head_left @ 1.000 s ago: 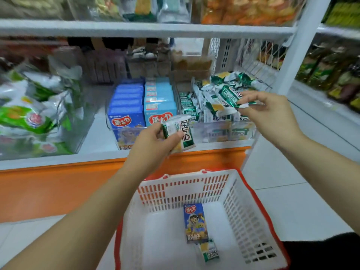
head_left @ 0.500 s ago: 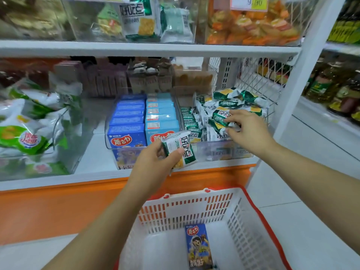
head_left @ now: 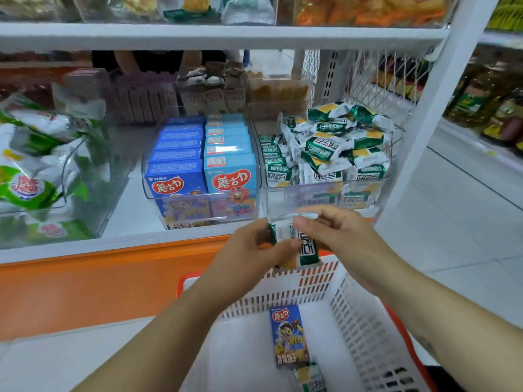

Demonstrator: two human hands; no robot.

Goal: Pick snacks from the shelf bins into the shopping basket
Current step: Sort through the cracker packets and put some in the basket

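Both hands meet just above the far rim of the white shopping basket (head_left: pixel 365 312), in front of the shelf edge. My left hand (head_left: pixel 249 261) grips a green-and-white snack packet (head_left: pixel 305 250). My right hand (head_left: pixel 339 239) pinches a second green-and-white packet (head_left: pixel 285 232) that lies against the first. A blue snack box (head_left: pixel 288 335) and another green-and-white packet (head_left: pixel 310 377) lie in the basket. The clear bin of green-and-white packets (head_left: pixel 334 148) stands on the shelf above the hands.
A clear bin of blue snack boxes (head_left: pixel 202 165) stands left of the packet bin. Green-and-white bags (head_left: pixel 31 171) fill a bin at far left. An orange shelf front (head_left: pixel 85 287) runs below, a white upright post (head_left: pixel 424 108) at right, tiled floor beyond.
My right hand has come away from the packet bin with a packet and moved down to my left hand. My left hand has lowered its packet toward the basket rim.
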